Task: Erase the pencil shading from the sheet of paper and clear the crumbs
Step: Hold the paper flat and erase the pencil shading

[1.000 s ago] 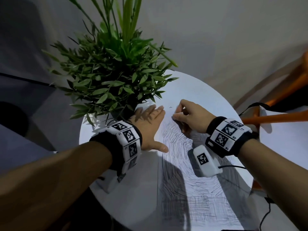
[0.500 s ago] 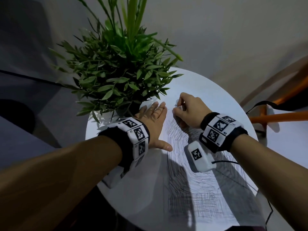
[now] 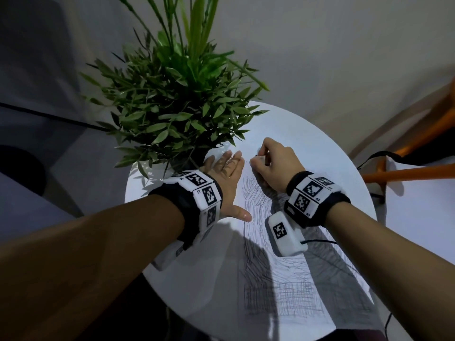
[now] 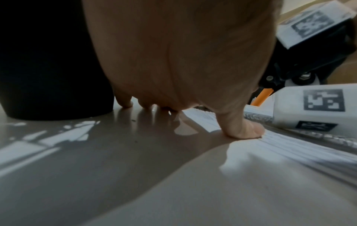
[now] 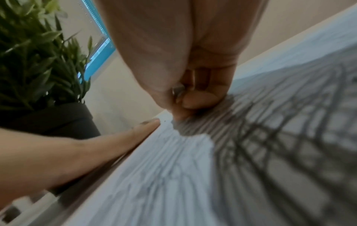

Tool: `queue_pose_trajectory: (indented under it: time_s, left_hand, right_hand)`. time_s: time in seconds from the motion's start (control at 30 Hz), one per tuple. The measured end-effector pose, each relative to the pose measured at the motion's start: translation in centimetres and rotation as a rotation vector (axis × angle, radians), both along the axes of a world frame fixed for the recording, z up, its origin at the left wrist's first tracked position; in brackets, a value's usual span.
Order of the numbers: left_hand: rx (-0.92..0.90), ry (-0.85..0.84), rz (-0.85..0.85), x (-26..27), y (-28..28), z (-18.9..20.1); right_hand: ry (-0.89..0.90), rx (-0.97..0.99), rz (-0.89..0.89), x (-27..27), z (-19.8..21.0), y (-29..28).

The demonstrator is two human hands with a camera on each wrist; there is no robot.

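Note:
A white sheet of paper (image 3: 290,279) with dense pencil shading lies on the round white table (image 3: 307,134). My left hand (image 3: 226,178) lies flat with straight fingers beside the sheet's left edge, its thumb (image 4: 241,130) pressing on the paper (image 4: 289,146). At the far end of the shading, my right hand (image 3: 268,163) is curled around a small pale eraser (image 3: 259,158). In the right wrist view the eraser (image 5: 178,91) shows only as a small grey bit between the fingertips, low over the paper (image 5: 193,175). A few dark specks (image 4: 133,120) lie on the table.
A bushy green plant (image 3: 172,107) in a dark pot (image 4: 48,61) stands at the table's back left, right beside my left hand. An orange chair frame (image 3: 406,173) with a black strap is off to the right. A thin black cable (image 3: 317,241) runs from my right wrist.
My right hand has shifted slightly farther and to the left at the top of the shading, still gripping the eraser. My left hand has stayed flat in place.

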State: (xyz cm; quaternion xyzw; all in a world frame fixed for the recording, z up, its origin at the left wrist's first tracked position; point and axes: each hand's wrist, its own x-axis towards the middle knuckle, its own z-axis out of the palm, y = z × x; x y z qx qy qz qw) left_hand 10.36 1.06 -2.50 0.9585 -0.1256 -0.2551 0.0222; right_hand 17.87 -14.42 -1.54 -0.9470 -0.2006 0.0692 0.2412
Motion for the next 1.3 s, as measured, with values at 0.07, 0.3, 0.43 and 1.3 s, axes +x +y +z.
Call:
queue_pose_trajectory:
  time_s: [0.07, 0.3, 0.43, 1.3]
  left_hand:
    - [0.012, -0.003, 0.002, -0.1, -0.1, 0.0]
    - [0.015, -0.028, 0.0, -0.4, -0.1, 0.1]
    - [0.007, -0.027, -0.01, -0.2, 0.2, 0.1]
    - [-0.086, -0.14, -0.01, -2.4, -1.0, 1.0]
  right_hand:
    - [-0.008, 0.017, -0.055, 0.1, -0.3, -0.3]
    - [0.099, 0.093, 0.033, -0.1, -0.2, 0.1]
    - [-0.004, -0.003, -0.019, -0.1, -0.4, 0.8]
    - [0.47, 0.65, -0.265, -2.4, -0.7, -3.6]
